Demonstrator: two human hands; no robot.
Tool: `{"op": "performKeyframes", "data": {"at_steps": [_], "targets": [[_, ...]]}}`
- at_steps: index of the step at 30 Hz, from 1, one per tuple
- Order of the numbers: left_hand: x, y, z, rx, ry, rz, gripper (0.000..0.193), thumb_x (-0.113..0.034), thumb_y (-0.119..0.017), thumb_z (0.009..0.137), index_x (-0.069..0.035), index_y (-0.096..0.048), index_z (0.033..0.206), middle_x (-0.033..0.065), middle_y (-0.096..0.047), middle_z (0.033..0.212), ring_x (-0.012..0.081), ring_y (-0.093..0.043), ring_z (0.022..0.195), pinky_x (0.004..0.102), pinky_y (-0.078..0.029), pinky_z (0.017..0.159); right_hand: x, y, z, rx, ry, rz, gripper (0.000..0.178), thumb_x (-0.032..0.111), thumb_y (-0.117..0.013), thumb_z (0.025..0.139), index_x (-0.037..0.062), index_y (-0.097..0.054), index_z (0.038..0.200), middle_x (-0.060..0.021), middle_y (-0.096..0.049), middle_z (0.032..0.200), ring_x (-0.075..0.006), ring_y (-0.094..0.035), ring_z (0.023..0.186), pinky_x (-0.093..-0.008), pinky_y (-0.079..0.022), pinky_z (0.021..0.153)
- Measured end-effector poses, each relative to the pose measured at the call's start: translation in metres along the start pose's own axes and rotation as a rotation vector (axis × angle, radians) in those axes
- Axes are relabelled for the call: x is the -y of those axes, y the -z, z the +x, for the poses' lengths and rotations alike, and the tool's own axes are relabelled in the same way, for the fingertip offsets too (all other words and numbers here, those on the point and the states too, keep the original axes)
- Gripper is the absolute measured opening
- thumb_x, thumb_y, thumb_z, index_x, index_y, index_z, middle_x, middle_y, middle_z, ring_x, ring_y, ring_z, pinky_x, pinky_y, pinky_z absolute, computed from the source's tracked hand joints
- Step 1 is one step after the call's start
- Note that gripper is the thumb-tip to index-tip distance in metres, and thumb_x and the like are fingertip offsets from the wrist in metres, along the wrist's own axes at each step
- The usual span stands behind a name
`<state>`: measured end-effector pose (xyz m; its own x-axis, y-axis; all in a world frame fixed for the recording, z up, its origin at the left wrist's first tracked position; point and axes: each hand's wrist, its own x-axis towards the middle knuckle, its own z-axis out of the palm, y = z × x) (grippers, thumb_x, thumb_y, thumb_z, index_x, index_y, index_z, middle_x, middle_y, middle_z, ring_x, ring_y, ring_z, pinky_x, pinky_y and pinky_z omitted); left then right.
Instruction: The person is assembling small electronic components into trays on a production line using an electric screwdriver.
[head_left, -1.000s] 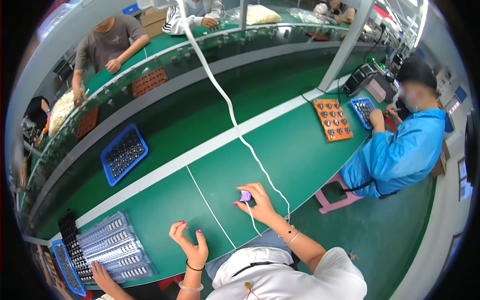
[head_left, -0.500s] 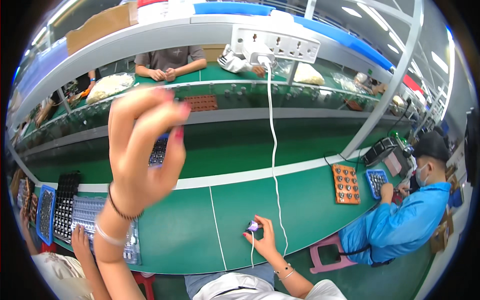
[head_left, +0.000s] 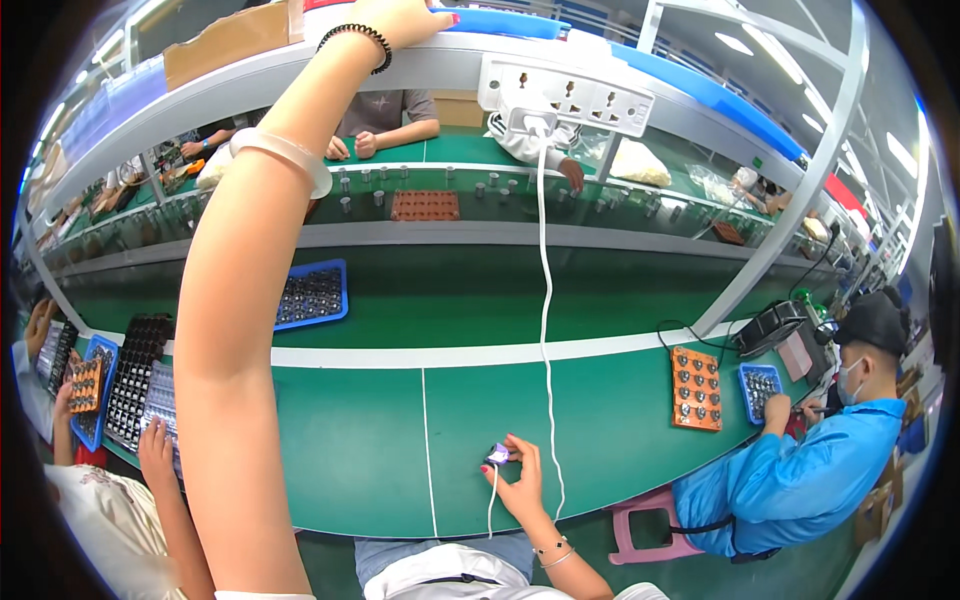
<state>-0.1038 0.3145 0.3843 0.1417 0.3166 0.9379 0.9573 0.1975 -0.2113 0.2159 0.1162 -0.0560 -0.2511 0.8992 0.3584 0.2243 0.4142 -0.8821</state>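
My left arm stretches up across the view, with my left hand [head_left: 400,22] at the upper edge by a blue tray [head_left: 510,22] on the shelf. Most of its fingers are cut off or hidden, so whether it holds anything does not show. Low over the green table, my right hand [head_left: 522,487] pinches a small purple device [head_left: 496,455] with a bright whitish spot on it. A white cable [head_left: 492,505] hangs from the device over the table's front edge.
A power strip [head_left: 565,95] on the shelf beam has a white plug and dangling cord [head_left: 546,300]. Blue trays of small metal parts [head_left: 312,295] and an orange holder [head_left: 696,388] are about. A co-worker in blue [head_left: 790,470] sits right; another person's hand [head_left: 157,455] is left.
My left hand has risen from above the table to the shelf. My right hand, still pinching the purple device, has shifted and turned slightly. An orange holder now shows at the far left.
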Motion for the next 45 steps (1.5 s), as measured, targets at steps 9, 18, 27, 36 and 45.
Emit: {"op": "performKeyframes", "data": {"at_steps": [9,18,27,36,45], "targets": [[0.0,0.036,0.008,0.209,0.37,-0.542,0.036,-0.03,-0.071,0.072,0.001,-0.063,0.088,0.0173,-0.066,0.081,0.027,-0.065,0.079,0.0362,-0.051,0.071,-0.003,0.003,0.002,-0.002,0.052,-0.005,0.06,0.009,-0.077,0.069,0.0031,-0.05,0.121,-0.0119,-0.051,0.109,-0.0206,-0.055,0.093,-0.0304,-0.047,0.079],[0.006,0.07,-0.012,0.073,0.392,-0.923,0.029,-0.021,-0.074,0.073,0.003,-0.061,0.083,0.0118,-0.067,0.075,0.0139,-0.064,0.07,0.0266,-0.05,0.066,0.004,0.001,0.004,0.01,0.04,0.003,0.052,0.01,-0.076,0.07,0.0029,-0.054,0.116,-0.0103,-0.052,0.107,-0.0193,-0.055,0.09,-0.0289,-0.046,0.079],[0.009,0.145,-0.035,0.122,0.258,-1.303,0.023,-0.018,-0.066,0.086,0.003,-0.057,0.088,0.0123,-0.063,0.101,0.0188,-0.064,0.084,0.0313,-0.055,0.079,0.007,-0.001,0.004,0.007,0.033,0.004,0.047,0.008,-0.076,0.07,0.0042,-0.057,0.113,-0.0113,-0.053,0.106,-0.0214,-0.056,0.092,-0.0295,-0.047,0.077],[0.05,0.221,-0.119,0.085,0.456,-1.195,0.02,-0.018,-0.062,0.088,0.001,-0.056,0.092,0.0087,-0.058,0.097,0.0176,-0.058,0.087,0.0277,-0.048,0.078,0.006,-0.001,0.007,0.026,0.037,-0.043,0.042,0.01,-0.075,0.071,0.0016,-0.058,0.109,-0.0113,-0.053,0.104,-0.0219,-0.055,0.091,-0.0297,-0.045,0.078],[0.076,0.303,-0.207,0.122,0.564,-0.986,0.012,-0.015,-0.057,0.091,-0.004,-0.052,0.09,0.0011,-0.05,0.087,0.0089,-0.048,0.076,0.0198,-0.038,0.069,0.008,-0.001,0.005,0.041,0.047,-0.05,0.04,0.008,-0.074,0.072,0.0028,-0.059,0.108,-0.0109,-0.054,0.103,-0.0214,-0.055,0.09,-0.0302,-0.046,0.077]]}}
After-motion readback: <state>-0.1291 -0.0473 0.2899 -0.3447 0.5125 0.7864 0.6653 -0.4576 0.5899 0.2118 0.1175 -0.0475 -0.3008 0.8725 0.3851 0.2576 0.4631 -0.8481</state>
